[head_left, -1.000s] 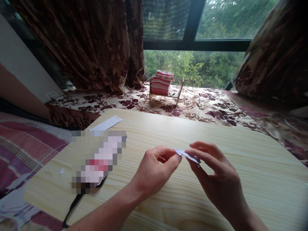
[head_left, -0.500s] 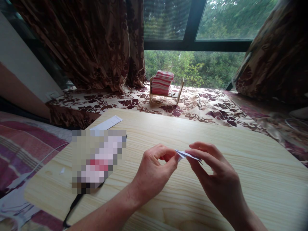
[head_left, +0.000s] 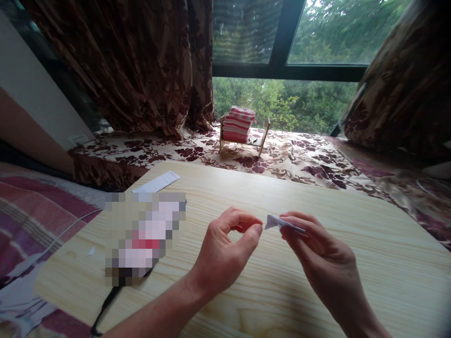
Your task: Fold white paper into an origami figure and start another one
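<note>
My right hand [head_left: 319, 256] pinches a small folded piece of white paper [head_left: 278, 222] between thumb and fingers, just above the light wooden table [head_left: 246, 188]. A little to the left of the paper, my left hand [head_left: 225, 249] hovers with its fingers curled and thumb tip close to the forefinger; it does not touch the paper and nothing shows between its fingers.
A white paper strip [head_left: 157, 182] lies at the table's far left corner beside a blurred-out object [head_left: 144, 234] with a black cord [head_left: 105, 305]. Beyond the table, a small wooden rack with striped folded cloth [head_left: 239, 124] stands on a floral sill below the window. Curtains hang on both sides.
My left hand has let go of the folded paper and drawn slightly away. My right hand keeps hold of it and has shifted a little to the right.
</note>
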`<state>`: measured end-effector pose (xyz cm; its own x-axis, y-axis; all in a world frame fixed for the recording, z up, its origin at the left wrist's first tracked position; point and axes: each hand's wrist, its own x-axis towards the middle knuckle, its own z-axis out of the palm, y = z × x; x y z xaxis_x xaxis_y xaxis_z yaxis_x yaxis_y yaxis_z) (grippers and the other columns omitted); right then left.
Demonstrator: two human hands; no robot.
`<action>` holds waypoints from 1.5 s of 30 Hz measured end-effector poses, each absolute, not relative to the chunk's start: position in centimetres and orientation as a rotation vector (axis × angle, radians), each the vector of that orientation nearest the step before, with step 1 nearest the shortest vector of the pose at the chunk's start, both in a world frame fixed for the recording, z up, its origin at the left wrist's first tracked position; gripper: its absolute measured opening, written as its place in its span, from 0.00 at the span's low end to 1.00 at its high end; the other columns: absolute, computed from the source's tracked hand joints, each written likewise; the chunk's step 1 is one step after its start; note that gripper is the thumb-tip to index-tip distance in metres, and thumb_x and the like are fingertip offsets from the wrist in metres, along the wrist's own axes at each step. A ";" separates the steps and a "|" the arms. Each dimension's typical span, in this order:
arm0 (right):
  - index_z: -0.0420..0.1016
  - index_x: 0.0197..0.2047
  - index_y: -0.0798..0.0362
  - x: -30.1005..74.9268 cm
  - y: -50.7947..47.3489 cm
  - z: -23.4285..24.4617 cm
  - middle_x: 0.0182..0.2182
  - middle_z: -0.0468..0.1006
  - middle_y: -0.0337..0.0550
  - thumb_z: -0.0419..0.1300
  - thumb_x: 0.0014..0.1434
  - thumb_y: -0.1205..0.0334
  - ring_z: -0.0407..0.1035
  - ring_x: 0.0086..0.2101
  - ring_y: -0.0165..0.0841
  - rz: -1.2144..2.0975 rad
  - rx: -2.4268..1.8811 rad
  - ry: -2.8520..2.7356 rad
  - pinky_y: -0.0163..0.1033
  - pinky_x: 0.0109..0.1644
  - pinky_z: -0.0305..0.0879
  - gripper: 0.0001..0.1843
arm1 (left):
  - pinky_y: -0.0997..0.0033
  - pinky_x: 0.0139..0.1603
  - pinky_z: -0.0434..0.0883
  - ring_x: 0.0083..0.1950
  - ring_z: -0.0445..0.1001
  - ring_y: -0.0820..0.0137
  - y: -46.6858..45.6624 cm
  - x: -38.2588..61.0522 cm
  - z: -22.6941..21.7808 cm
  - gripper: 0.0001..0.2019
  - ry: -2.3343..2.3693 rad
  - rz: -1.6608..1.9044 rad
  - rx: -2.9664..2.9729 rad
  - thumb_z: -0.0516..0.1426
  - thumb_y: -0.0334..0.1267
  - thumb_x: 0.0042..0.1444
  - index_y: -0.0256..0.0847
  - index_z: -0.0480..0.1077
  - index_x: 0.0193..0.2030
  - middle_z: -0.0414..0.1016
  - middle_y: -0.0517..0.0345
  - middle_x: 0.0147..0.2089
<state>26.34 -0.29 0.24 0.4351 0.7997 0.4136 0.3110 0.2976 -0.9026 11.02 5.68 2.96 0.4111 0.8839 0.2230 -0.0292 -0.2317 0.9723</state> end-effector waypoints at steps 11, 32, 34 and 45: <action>0.74 0.47 0.48 26.3 -1.1 0.8 0.46 0.69 0.46 0.58 0.56 0.76 0.70 0.39 0.33 -0.254 -1.353 -1.630 0.40 0.39 0.71 0.18 | 0.70 0.39 0.67 0.33 0.68 0.71 6.3 11.1 3.1 0.14 0.823 0.742 1.244 0.57 0.47 0.53 0.36 0.72 0.28 0.71 0.57 0.28; 0.78 0.30 0.54 27.7 -0.4 2.5 0.25 0.76 0.40 0.61 0.53 0.45 0.69 0.28 0.32 0.852 -1.607 -1.150 0.34 0.32 0.65 0.19 | 0.74 0.30 0.60 0.28 0.62 0.74 6.9 11.1 2.9 0.10 0.975 0.796 1.381 0.58 0.41 0.48 0.36 0.68 0.24 0.66 0.62 0.24; 0.78 0.28 0.54 27.8 -0.4 2.7 0.25 0.75 0.40 0.62 0.51 0.45 0.66 0.27 0.31 0.937 -1.596 -1.117 0.34 0.31 0.63 0.19 | 0.74 0.31 0.60 0.28 0.63 0.74 6.8 11.1 3.0 0.11 0.942 0.781 1.395 0.58 0.42 0.48 0.36 0.69 0.24 0.66 0.62 0.24; 0.72 0.43 0.60 45.7 -6.0 1.9 0.34 0.74 0.43 0.59 0.61 0.56 0.69 0.29 0.28 0.722 -1.806 -0.394 0.37 0.32 0.68 0.14 | 0.69 0.37 0.68 0.31 0.71 0.68 7.1 11.5 2.3 0.19 0.955 0.800 1.403 0.62 0.52 0.45 0.37 0.77 0.35 0.75 0.56 0.29</action>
